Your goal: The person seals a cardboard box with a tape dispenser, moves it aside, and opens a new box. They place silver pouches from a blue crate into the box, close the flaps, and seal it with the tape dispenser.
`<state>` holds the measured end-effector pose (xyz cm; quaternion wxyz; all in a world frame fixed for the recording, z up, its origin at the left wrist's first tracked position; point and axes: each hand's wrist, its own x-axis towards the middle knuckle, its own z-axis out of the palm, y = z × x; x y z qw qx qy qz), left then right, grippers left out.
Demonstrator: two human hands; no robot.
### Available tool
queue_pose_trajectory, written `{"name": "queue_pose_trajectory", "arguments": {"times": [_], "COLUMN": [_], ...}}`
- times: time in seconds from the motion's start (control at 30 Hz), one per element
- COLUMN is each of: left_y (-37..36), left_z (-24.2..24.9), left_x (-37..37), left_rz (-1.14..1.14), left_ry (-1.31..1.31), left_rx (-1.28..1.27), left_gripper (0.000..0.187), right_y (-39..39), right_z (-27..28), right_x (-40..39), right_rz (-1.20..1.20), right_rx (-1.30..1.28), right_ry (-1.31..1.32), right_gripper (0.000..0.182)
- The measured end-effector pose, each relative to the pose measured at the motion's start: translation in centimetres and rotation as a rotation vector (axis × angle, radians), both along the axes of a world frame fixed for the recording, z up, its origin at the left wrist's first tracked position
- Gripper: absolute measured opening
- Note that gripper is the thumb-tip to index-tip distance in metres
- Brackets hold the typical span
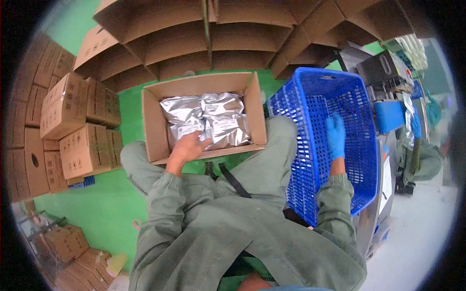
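Observation:
In front of me an open cardboard box (151,127) holds several silver foil pouches (224,127) lying flat, side by side in rows. My left hand (188,148), bare, reaches over the box's near wall, its fingers apart on the near left pouch. A tall blue plastic basket (301,145) with perforated walls stands to the right, against my knee. Inside it is my right hand (335,137), in a blue glove, with the fingers stretched forward and no item showing in them.
Open empty cartons (250,36) are stacked across the back. Closed cardboard boxes (65,109) pile up at the left. Right of the basket are machines (386,68) and another person's blue-gloved hand (416,125) near a silver pouch.

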<state>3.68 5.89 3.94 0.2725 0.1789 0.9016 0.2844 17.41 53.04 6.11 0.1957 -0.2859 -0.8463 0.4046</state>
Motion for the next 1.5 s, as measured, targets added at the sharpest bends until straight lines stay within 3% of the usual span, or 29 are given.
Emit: {"name": "queue_pose_trajectory", "arguments": {"times": [0.1,0.17,0.23,0.33,0.37,0.43,0.5,0.63,0.7,0.73,0.77,0.8,0.83,0.87,0.9,0.97,1.0,1.03,1.07,1.13,1.17,1.23,1.3,1.37,1.4,1.43,1.5], "left_y": [0.5,0.3,0.3,0.6,0.6,0.7,1.2,5.9,9.0,10.1,10.9,11.3,11.1,9.3,7.7,4.4,2.9,1.3,0.8,-1.4,-2.6,-4.4,-4.5,-3.4,-5.4,-6.4,-7.8], "left_z": [0.2,-0.3,-0.2,0.4,0.0,0.0,0.8,6.5,8.5,9.0,9.1,9.1,10.1,11.4,12.3,13.4,14.3,15.6,18.1,21.2,22.7,25.4,27.2,27.9,23.9,21.7,18.2], "left_x": [0.0,0.3,0.2,0.3,0.1,-0.2,0.1,1.2,2.1,2.5,3.3,4.2,4.8,5.2,5.0,4.5,4.1,4.0,4.1,2.2,0.9,-2.3,-3.9,-4.9,-9.1,-9.3,-9.3], "left_rz": [0.095,0.097,0.105,0.091,0.064,0.052,0.124,0.019,-0.083,-0.105,-0.1,-0.036,0.032,0.279,0.289,0.157,0.143,0.161,0.169,0.2,0.21,0.197,0.202,0.449,0.209,0.207,0.214], "left_ry": [-0.116,0.055,0.042,0.006,0.034,0.071,0.05,-0.144,-0.464,-0.669,-0.663,-0.878,-1.088,-0.87,-0.862,-0.424,-0.39,-0.348,-0.13,0.106,0.212,0.393,0.444,0.678,0.593,0.59,0.525], "left_rx": [0.106,0.137,0.105,0.103,0.127,0.156,0.436,0.714,0.87,0.976,0.984,1.306,1.629,1.442,1.451,1.382,1.327,1.284,1.394,1.468,1.5,1.555,1.553,1.203,1.265,1.26,1.077], "left_gripper": [0.059,0.058,0.058,0.057,0.054,0.051,0.046,0.049,0.054,0.056,0.056,0.058,0.06,0.053,0.053,0.048,0.04,0.039,0.039,0.037,0.036,0.035,0.035,0.046,0.035,0.035,0.034], "right_y": [7.2,8.1,9.1,10.3,10.5,10.4,2.8,-9.0,-14.4,-16.5,-18.0,-18.8,-19.3,-19.7,-18.8,-20.4,-21.6,-23.2,-24.8,-27.8,-28.6,-30.1,-31.1,-31.6,-31.6,-31.6,-31.3], "right_z": [-12.8,-18.8,-21.0,-19.8,-18.3,-14.8,0.1,17.3,22.7,26.2,28.4,28.1,27.3,25.9,22.5,18.0,17.0,17.7,18.8,21.5,22.5,24.9,25.4,24.9,24.2,23.2,16.3], "right_x": [6.9,10.9,12.2,10.3,9.5,6.7,1.4,-2.0,-0.2,0.6,1.2,1.4,1.4,1.2,0.5,-1.4,-2.5,-3.6,-4.8,-7.2,-8.6,-10.9,-13.0,-14.9,-15.7,-16.7,-17.2], "right_rz": [0.169,0.189,0.196,0.229,0.229,0.292,0.347,0.41,0.674,0.926,1.171,1.181,0.95,0.719,0.66,0.696,0.705,0.72,0.734,0.658,0.688,0.758,0.728,0.689,0.708,0.724,0.717], "right_rx": [0.021,0.113,0.138,0.172,0.171,0.272,0.742,0.971,0.899,0.738,0.564,0.574,0.516,0.449,0.335,0.02,-0.089,-0.255,-0.42,-0.533,-0.478,-0.21,-0.337,-0.465,-0.42,-0.374,-0.223], "right_ry": [-0.594,-0.88,-0.946,-0.91,-0.905,-0.639,-0.575,-0.46,-0.348,-0.261,-0.171,-0.168,-0.06,0.044,0.09,0.115,0.122,0.133,0.145,0.366,0.508,0.545,0.66,0.764,0.718,0.677,0.627], "right_gripper": [0.044,0.046,0.05,0.056,0.056,0.044,0.023,0.016,0.019,0.028,0.038,0.038,0.052,0.067,0.078,0.077,0.077,0.072,0.068,0.054,0.05,0.041,0.033,0.026,0.033,0.04,0.032]}}
